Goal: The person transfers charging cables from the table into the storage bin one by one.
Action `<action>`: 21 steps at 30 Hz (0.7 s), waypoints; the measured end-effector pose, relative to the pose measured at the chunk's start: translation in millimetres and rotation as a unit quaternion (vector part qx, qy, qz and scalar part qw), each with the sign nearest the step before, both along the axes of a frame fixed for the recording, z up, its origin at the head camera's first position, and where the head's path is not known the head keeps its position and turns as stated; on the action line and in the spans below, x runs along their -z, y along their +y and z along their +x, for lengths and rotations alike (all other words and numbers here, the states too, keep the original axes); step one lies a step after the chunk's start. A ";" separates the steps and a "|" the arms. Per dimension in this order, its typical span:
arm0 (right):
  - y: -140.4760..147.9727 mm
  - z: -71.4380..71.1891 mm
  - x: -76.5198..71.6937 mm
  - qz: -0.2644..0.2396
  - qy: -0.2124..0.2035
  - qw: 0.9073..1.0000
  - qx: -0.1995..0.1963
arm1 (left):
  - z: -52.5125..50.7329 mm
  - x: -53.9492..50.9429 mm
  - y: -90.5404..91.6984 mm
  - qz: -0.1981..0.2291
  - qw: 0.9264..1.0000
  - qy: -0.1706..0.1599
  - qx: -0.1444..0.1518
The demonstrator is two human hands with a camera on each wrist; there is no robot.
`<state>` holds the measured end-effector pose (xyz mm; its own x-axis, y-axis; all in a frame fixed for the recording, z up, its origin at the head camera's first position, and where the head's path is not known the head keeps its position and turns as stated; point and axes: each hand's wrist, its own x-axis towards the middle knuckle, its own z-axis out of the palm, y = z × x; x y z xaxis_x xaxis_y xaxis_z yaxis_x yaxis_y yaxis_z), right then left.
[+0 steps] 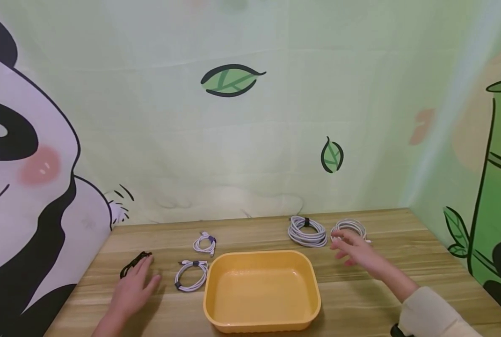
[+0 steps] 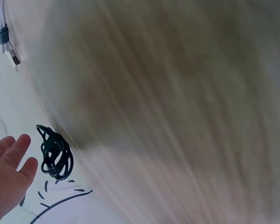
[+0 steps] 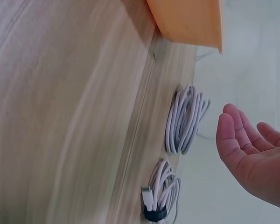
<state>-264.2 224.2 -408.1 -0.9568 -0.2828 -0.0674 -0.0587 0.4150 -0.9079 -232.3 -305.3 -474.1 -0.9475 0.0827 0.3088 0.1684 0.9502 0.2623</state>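
Note:
In the head view a black coiled cable [image 1: 129,267] lies at the left of the table, and my left hand [image 1: 131,289] is over its near side, fingers extended. The left wrist view shows a gap between that hand [image 2: 8,175] and the black cable [image 2: 57,154]. My right hand [image 1: 359,252] hovers, fingers relaxed, in front of a white coiled cable [image 1: 351,224] at the back right, partly covering it. In the right wrist view this hand [image 3: 254,156] holds nothing, with two coiled cables [image 3: 185,119] beyond it.
A yellow tray [image 1: 260,299] stands at the table's front middle. Left of it lie two small white coiled cables [image 1: 191,288] [image 1: 204,243] with dark ties. A thicker grey-white coil [image 1: 307,232] lies behind the tray, near the printed backdrop [image 1: 170,117].

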 end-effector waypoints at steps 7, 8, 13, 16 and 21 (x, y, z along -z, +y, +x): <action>-7.0 3.5 3.1 -0.011 -0.015 1.000 -0.015 | 1.6 -0.4 5.1 0.012 1.000 -0.009 0.005; -7.9 3.9 3.9 -0.014 -0.018 1.000 -0.014 | 2.0 -0.6 5.9 0.015 1.000 -0.009 0.007; -11.1 4.6 8.7 -0.032 -0.029 0.999 -0.014 | 3.6 -1.5 8.9 0.020 1.000 -0.012 0.011; -12.4 5.4 11.6 -0.043 -0.039 0.998 -0.014 | 3.6 -0.9 9.8 0.020 1.000 -0.013 0.010; -15.5 8.5 13.7 -0.064 -0.063 0.996 -0.013 | 4.3 -0.8 11.2 0.028 0.999 -0.015 0.010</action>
